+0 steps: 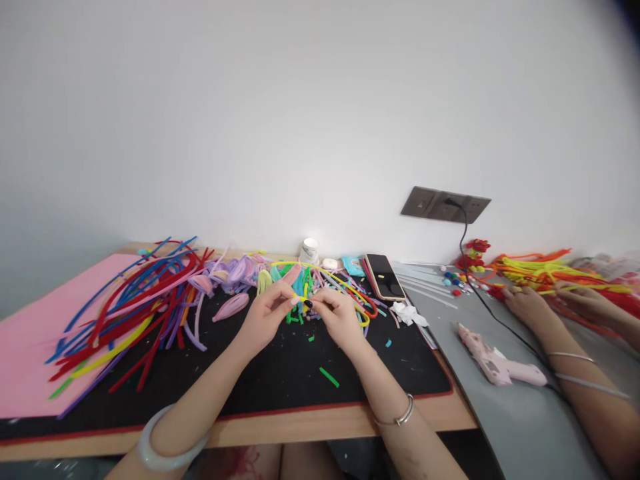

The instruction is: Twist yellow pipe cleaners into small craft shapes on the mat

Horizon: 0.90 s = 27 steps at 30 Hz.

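Over the black mat (270,387), my left hand (270,315) and my right hand (340,321) meet fingertip to fingertip. Both are closed in a pinch on a short yellow pipe cleaner (301,298). A small dark spot shows at my right fingertips; I cannot tell whether it is a nail or part of the piece. Just behind the hands, green pipe cleaner pieces (295,319) and a long curved yellow pipe cleaner (363,291) lie in a pile. A loose green strip (329,377) rests in front of my right hand.
Red and blue pipe cleaners (135,300) spread over pink sheets (30,360) at left. A paper cup (309,251) and a phone (385,277) stand behind. At right lie a glue gun (500,360), its cord (493,310), and a co-worker's hands (530,308) among orange and yellow pipe cleaners.
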{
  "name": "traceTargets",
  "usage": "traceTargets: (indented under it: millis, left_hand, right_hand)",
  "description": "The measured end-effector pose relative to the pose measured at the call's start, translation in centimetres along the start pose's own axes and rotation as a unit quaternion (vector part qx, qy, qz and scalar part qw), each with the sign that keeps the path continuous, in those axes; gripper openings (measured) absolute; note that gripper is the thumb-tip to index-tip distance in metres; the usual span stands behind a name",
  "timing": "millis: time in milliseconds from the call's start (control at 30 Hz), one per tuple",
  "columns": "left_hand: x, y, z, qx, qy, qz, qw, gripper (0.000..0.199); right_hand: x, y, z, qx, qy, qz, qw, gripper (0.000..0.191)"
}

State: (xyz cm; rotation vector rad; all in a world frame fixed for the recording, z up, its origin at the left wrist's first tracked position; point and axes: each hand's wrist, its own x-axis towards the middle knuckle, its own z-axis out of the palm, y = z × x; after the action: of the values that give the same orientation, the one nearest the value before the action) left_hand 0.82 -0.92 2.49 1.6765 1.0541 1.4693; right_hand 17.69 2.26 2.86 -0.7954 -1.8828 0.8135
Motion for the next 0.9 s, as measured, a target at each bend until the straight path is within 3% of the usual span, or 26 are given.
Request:
traceTargets:
  millis: [100,200,267,333,500,600,733,900]
  left_hand:
    - [0.02,-0.12,-0.12,-0.028,-0.006,-0.002,1.000,0.017]
    - [-0.03,-0.18,-0.01,-0.053,0.001,-0.014,0.998,0.018]
    - [-0.07,-0.20,0.10,-0.073,0.006,-0.027,0.997,0.019]
    - [-0.09,-0.21,0.19,-0.099,0.018,-0.050,0.994,0.020]
    - [-0.06,-0.26,0.31,-0.186,0.031,-0.120,0.975,0.021]
    - [-0.05,-0.28,0.39,-0.220,0.023,-0.146,0.964,0.020]
    - [-0.09,-0.36,0.43,-0.209,0.004,-0.175,0.962,0.021]
    - [-0.18,-0.48,0.39,-0.165,-0.008,-0.174,0.971,0.022]
  right_hand:
    - [-0.04,-0.17,-0.12,0.127,-0.054,0.088,0.987,0.028]
    - [-0.31,-0.23,0.22,0.259,-0.110,0.173,0.944,0.035]
    - [-0.49,-0.25,0.53,0.318,-0.137,0.201,0.916,0.036]
    - [-0.59,-0.24,0.69,0.335,-0.143,0.205,0.908,0.035]
    - [-0.52,-0.05,0.38,0.189,-0.127,0.120,0.966,0.025]
    - [-0.46,0.13,0.31,0.049,-0.068,0.034,0.996,0.016]
    - [-0.60,0.52,0.68,-0.089,0.004,-0.023,0.996,0.016]
    - [-0.81,0.62,0.74,-0.116,0.000,-0.034,0.993,0.011]
